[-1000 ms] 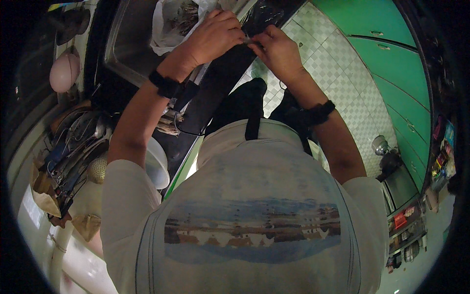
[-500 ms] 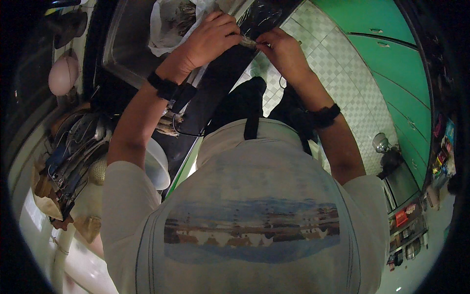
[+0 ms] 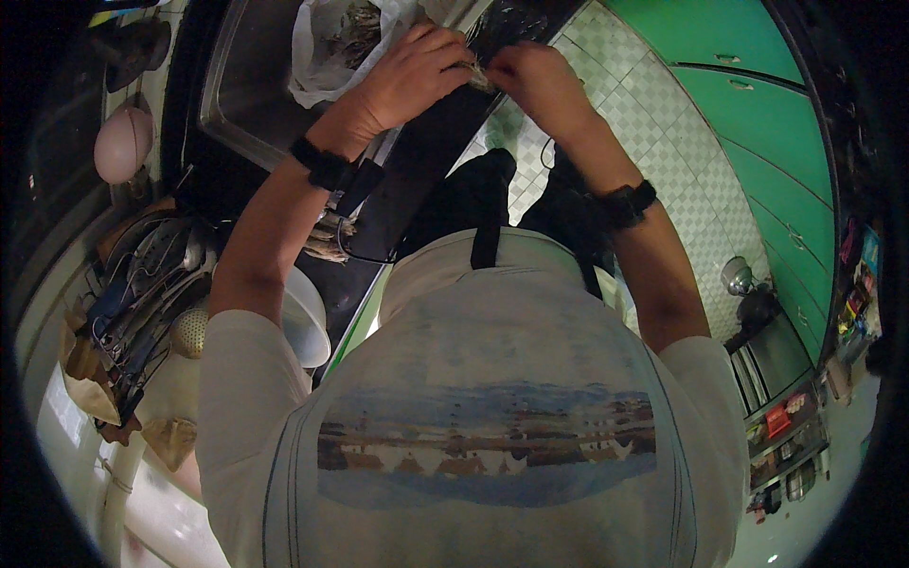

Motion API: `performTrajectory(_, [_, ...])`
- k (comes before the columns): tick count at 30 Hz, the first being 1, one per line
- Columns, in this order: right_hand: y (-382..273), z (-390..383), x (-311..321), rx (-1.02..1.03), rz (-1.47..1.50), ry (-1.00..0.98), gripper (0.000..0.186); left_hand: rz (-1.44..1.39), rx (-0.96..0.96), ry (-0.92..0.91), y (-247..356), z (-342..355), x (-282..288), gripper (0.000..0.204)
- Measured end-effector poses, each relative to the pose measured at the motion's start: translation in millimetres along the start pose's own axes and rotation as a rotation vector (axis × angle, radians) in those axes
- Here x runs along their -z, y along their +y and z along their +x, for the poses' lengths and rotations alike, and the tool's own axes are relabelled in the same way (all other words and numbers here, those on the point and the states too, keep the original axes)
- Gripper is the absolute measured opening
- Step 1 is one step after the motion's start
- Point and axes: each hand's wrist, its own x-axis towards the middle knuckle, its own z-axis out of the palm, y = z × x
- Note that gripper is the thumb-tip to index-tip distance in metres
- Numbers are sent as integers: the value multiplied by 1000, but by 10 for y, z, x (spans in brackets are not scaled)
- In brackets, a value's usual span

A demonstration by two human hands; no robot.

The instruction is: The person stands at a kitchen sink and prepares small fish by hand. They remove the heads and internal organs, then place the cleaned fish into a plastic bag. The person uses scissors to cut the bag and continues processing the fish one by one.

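Note:
My left hand [image 3: 417, 71] and my right hand [image 3: 535, 80] meet at the top of the view, above the dark counter edge [image 3: 426, 161]. Between their fingertips they pinch a small dried fish [image 3: 478, 74], mostly hidden by the fingers. Just behind my left hand an open white plastic bag [image 3: 322, 57] holding more small dried fish rests in the steel sink [image 3: 237, 104]. A little pile of the same fish [image 3: 327, 241] lies on the counter beside my left forearm. Both wrists wear black bands.
A white bowl [image 3: 303, 317] stands on the counter by my left elbow. A rack of ladles and utensils [image 3: 142, 293] is at the left, and a pink round object [image 3: 123, 142] hangs above it. Green cabinets [image 3: 757, 123] and a checkered tile floor [image 3: 644, 123] lie to the right.
Both hands have shifted slightly up and away from me, still pinched together on the small fish. Nothing else has moved.

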Motion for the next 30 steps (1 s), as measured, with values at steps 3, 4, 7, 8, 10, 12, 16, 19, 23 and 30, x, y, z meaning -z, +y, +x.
performTrajectory(3, [-33,8,-7,-47,0,-3,16,13,0,2,1,9,0,19])
performTrajectory(4, [-38,2,-2,-44,4,4,15,5,-1,0,4,11,5,19])
performTrajectory(7, [-41,-27,12,-20,32,28,15,-10,25,-46,21,20,19,17])
performTrajectory(8, [-39,-35,14,0,46,44,15,-9,29,-9,31,19,22,17])
performTrajectory(10, [-37,-39,7,0,60,55,14,0,54,24,56,12,22,17])
performTrajectory(12, [-36,-40,2,3,68,61,14,-6,25,63,56,11,9,16])
performTrajectory(16, [-55,-34,5,14,83,58,15,36,-13,-6,-4,11,-37,13])
performTrajectory(19, [-106,-83,13,-6,111,75,17,21,43,-22,-29,13,-76,11])
performTrajectory(23, [-189,-139,-39,115,74,190,20,-8,63,17,-41,24,-85,12])
performTrajectory(30, [-185,-133,-100,35,51,165,16,-80,94,-16,-79,64,-40,9])
